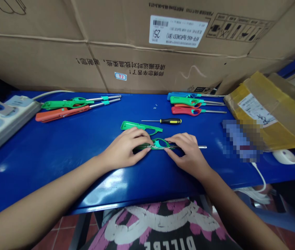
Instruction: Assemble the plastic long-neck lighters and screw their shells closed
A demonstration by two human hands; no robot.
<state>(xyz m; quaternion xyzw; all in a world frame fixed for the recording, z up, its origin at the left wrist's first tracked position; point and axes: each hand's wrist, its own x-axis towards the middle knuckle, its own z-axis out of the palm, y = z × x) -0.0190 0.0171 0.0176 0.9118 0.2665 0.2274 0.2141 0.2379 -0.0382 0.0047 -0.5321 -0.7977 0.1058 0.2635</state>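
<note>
Got my bare left forearm (66, 187) and right forearm (237, 210) angled inward on the feed. My left hand (126, 147) is palm-down, fingers curled, thumb and index pinching; right hand (190, 152) kinda mirrors it, fingertips near but apart.

Wearing dark shirt (174, 233) at 6 o'clock with pink patches (151, 210), looping white print (163, 225), white block letters (174, 243); showing bare forearms (58, 189).
</note>
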